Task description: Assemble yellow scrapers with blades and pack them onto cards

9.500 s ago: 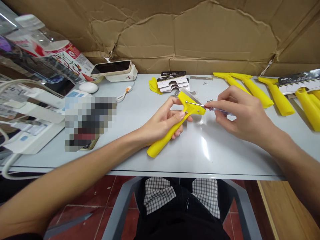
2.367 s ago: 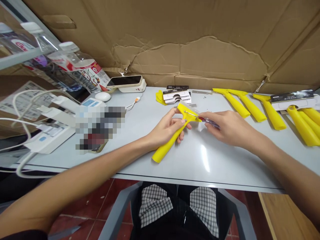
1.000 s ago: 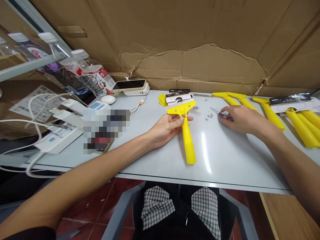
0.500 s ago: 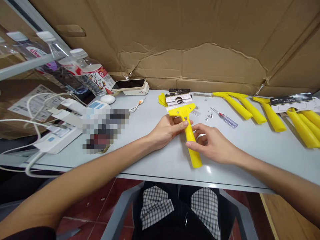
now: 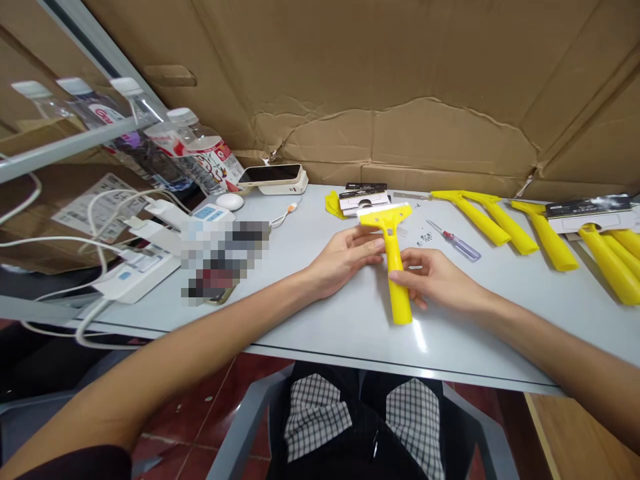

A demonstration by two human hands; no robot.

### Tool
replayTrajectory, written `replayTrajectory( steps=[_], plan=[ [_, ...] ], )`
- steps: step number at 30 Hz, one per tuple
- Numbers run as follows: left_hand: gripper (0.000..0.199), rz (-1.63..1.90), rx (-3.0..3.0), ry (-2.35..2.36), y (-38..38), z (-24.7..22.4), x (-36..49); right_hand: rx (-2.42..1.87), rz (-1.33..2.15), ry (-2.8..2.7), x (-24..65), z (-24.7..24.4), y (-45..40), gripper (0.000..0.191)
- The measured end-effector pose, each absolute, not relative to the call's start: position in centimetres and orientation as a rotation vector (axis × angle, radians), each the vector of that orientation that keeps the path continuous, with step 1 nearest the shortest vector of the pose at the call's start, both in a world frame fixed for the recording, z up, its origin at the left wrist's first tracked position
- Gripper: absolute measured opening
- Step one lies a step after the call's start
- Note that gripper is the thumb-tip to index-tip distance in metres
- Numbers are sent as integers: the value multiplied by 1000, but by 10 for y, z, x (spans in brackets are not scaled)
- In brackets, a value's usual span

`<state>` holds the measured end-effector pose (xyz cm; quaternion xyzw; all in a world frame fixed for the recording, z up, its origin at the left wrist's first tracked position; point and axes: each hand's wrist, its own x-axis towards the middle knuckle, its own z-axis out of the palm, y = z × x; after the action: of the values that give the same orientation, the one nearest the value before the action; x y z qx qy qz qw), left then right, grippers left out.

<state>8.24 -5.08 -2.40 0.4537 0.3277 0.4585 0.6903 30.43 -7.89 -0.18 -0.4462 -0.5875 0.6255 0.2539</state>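
Observation:
A yellow scraper point(image 5: 400, 303), its wide head pointing away from me and a pale strip along the top edge, is held just over the table. My right hand point(image 5: 435, 277) grips the handle, thumb across the front and fingers behind. Beside the scraper's neck is my left hand point(image 5: 343, 257), loosely curved with fingers apart; its thumb tip reaches the handle's edge without lying over it. Behind the head lie carded packages point(image 5: 364, 197) and a yellow piece point(image 5: 334, 205). Several small screws point(image 5: 427, 237) and a clear-handled screwdriver point(image 5: 460, 247) lie right of the scraper.
More yellow scraper handles point(image 5: 547, 240) lie to the right, some under a black and white card point(image 5: 590, 213). A phone point(image 5: 270, 175) rests at the back. On the left are a power strip point(image 5: 135, 273) with cables, a white mouse point(image 5: 230, 201) and plastic bottles point(image 5: 215, 153).
The view has shifted slightly. My left thumb has slipped off the scraper's neck to its side. My right hand has closed further round the handle.

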Motion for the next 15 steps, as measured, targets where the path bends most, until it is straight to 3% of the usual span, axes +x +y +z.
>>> replayTrajectory(
  steps=[3, 8, 15],
  plan=[
    [47, 1158, 1026, 908, -43, -17, 72, -1211, 1649, -1488, 313, -6, -67, 44],
    [34, 1408, 1281, 1088, -24, -2, 52, -1177, 1542, -1383, 328, -10, -51, 47],
    [22, 1550, 1414, 1239, -9, 0, 43, -1079, 1688, -1411, 329, -10, -52, 42]
  ],
)
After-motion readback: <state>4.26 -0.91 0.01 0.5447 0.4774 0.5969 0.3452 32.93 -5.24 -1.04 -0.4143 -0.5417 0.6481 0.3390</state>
